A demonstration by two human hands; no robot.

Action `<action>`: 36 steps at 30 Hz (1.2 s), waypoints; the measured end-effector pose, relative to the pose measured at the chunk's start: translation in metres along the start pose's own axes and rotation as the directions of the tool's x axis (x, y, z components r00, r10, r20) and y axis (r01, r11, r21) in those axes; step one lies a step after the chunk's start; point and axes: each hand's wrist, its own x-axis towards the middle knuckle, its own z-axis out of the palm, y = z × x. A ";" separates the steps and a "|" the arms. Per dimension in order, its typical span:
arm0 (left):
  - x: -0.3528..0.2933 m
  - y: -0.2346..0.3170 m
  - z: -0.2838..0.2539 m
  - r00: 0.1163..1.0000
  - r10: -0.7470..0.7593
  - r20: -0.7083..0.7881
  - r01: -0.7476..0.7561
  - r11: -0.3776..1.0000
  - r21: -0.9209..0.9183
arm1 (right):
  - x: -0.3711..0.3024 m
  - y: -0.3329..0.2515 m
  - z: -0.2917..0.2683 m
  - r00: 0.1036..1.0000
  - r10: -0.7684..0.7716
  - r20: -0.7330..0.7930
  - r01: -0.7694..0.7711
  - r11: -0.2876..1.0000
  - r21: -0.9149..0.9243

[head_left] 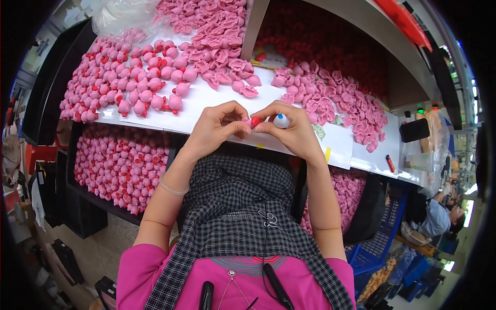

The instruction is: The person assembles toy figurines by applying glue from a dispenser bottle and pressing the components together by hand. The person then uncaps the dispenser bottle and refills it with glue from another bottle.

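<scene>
Over the near edge of the white table, my hands almost meet. My left hand (219, 126) is closed in a pinch on a small pink piece (247, 122), mostly covered by the fingers. Touching it is a small glossy red piece (256, 121), pinched between the thumb and forefinger of my right hand (297, 132). That same hand also keeps a small white squeeze bottle with a blue tip (281, 121) tucked in its curled fingers. Round pink parts with red pieces on them (139, 88) lie left of my hands; plain pink parts (320, 95) lie to the right.
Black bins of pink parts stand below the table edge, left (119, 168) and right (341, 196). A shelf wall (256, 28) rises behind the right pile. A red lighter (390, 163) and a dark phone-like slab (414, 130) lie far right. Another person (434, 219) sits beyond.
</scene>
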 end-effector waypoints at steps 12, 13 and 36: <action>0.008 -0.005 0.009 0.999 -0.018 -0.042 0.014 0.996 -0.089 | -0.017 -0.003 0.006 0.993 -0.071 -0.090 0.058 0.989 -0.138; 0.010 -0.005 0.009 0.997 0.050 -0.063 -0.049 0.999 0.021 | -0.019 0.002 0.005 0.992 -0.089 -0.093 0.077 0.989 -0.124; 0.016 -0.008 0.024 0.909 0.359 -0.209 -0.155 0.761 0.630 | -0.008 0.012 0.000 0.853 -0.143 -0.502 0.095 0.988 -0.121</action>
